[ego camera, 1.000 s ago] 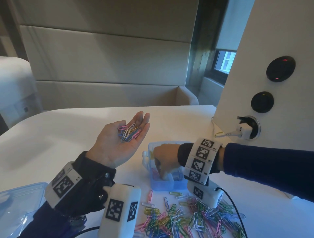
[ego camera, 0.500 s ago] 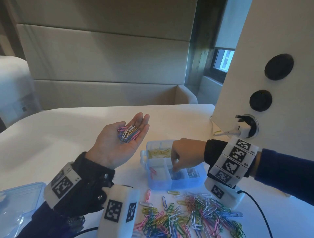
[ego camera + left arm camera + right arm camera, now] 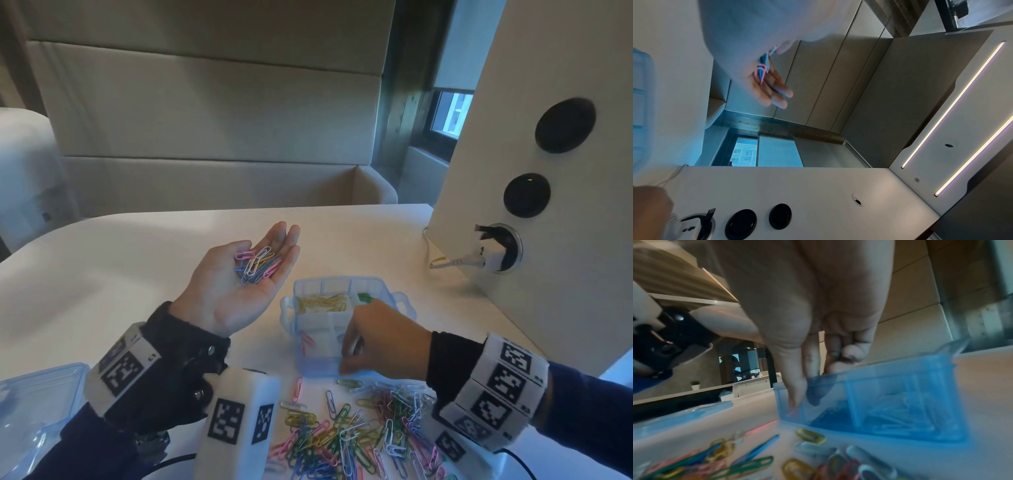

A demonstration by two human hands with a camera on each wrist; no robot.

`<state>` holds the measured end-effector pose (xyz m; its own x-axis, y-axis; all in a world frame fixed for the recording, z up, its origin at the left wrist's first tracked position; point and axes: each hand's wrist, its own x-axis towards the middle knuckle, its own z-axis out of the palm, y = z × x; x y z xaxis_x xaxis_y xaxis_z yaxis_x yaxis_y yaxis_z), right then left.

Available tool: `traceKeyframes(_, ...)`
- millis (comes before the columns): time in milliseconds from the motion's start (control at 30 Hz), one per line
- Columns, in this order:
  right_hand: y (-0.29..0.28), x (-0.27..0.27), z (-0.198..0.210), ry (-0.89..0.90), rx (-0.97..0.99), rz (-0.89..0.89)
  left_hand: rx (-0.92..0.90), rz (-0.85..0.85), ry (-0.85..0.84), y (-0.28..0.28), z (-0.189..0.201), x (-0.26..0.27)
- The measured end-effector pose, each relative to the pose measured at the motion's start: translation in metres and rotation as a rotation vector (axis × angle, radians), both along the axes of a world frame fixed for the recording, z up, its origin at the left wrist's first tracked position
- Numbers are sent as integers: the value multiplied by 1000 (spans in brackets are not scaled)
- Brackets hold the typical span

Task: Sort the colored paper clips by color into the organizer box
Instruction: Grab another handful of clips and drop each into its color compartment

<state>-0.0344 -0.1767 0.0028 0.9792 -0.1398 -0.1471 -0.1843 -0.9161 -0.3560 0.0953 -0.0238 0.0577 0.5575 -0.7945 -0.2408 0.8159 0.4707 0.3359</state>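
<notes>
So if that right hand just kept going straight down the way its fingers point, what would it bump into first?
Probably the organizer box: the right hand hangs over its near side, fingers pointing down into a compartment. Whether floor or clips come first is unclear.

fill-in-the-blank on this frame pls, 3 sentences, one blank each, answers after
1. The upturned left hand cradles a small bunch of mixed-colour paper clips in its ____.
2. The far-left compartment of the translucent blue plastic organizer box holds clips that are ____.
3. The right hand reaches into the box from above, and the loose pile of coloured clips lies on the white ____.

Missing words: palm; yellow; table
</notes>
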Motion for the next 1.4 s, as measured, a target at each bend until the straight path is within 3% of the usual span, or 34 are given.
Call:
traceKeyframes(867,0,-7,-7,12,35,29,0,-13,16,-7,-12,4)
traceKeyframes(967,-1,-8,-8,20,13,30,60,-81,17,-13,-18,2)
traceKeyframes(1100,-5,-7,-7,29,-17,71,257,-207,-125,-24,-33,-1)
traceKeyframes(1200,-8,-8,-6,22,-4,82,470,-245,-481,-35,-34,-5)
traceKeyframes(1233,-8,-9,-5,19,-2,86,559,-228,-710,-38,-34,-5)
traceKeyframes(1333,-9,-11,-5,11,-11,97,787,-211,-1637,-43,-36,-3)
traceKeyframes(1400,-10,-11,-5,-3,-15,101,836,-340,-2009,-46,-37,2)
